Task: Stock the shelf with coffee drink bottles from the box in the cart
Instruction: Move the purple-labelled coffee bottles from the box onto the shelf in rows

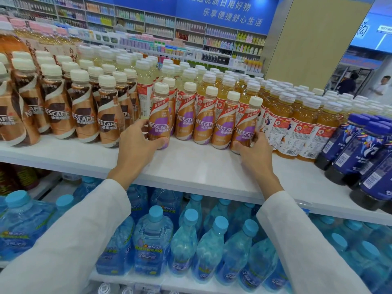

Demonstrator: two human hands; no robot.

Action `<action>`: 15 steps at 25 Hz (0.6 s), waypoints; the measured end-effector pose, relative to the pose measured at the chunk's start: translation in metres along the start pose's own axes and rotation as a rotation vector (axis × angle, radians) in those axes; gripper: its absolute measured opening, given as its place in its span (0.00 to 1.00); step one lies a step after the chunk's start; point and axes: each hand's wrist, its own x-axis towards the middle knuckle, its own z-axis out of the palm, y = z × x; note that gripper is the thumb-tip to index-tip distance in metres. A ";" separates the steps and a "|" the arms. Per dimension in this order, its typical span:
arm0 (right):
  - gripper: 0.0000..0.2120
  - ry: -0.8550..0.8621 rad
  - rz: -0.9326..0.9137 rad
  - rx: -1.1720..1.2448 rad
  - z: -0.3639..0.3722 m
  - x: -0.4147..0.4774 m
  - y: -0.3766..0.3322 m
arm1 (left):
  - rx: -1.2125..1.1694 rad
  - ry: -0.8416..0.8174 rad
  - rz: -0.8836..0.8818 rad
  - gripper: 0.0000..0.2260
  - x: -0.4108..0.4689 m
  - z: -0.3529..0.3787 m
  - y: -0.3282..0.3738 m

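centre frame: left hand (pixel 135 143) grips left-end coffee bottle (pixel 159 115), right hand (pixel 256 153) grips right-end coffee bottle (pixel 246 124) low down; likely full, stiff, slick-sleeved, tippy, so hold mid-body.

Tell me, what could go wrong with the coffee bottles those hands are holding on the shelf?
1. The left hand grips the leftmost purple-label bottle and the right hand grips the rightmost purple-label bottle. Squeezing the row might topple the middle bottles.
2. The rightmost one stands right beside the tea bottles, so a nudge could knock them over.
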 end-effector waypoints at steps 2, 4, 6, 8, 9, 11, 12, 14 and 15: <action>0.34 -0.001 0.004 -0.005 -0.001 0.001 0.001 | 0.002 -0.007 0.003 0.32 0.000 -0.001 0.000; 0.34 -0.006 0.002 -0.005 -0.001 0.002 0.002 | 0.003 -0.007 0.006 0.32 0.001 0.000 0.000; 0.34 -0.005 -0.003 -0.012 -0.001 0.002 0.002 | 0.017 0.000 0.006 0.32 0.002 0.000 0.001; 0.35 -0.006 -0.016 -0.037 0.000 0.003 0.003 | 0.020 -0.002 0.007 0.31 0.004 0.001 0.001; 0.35 -0.008 -0.019 -0.050 0.000 0.003 0.004 | 0.016 -0.009 0.007 0.31 0.005 0.002 0.000; 0.34 -0.004 -0.024 -0.065 0.001 0.002 0.004 | 0.006 -0.028 0.003 0.32 0.008 0.002 0.000; 0.34 -0.003 -0.030 -0.068 0.001 0.002 0.005 | 0.001 -0.035 -0.002 0.32 0.009 0.003 -0.001; 0.34 -0.002 -0.037 -0.063 0.001 0.001 0.006 | -0.004 -0.043 -0.013 0.33 0.011 0.004 -0.001; 0.34 -0.001 -0.036 -0.059 0.001 0.000 0.005 | -0.005 -0.046 -0.017 0.33 0.011 0.004 0.000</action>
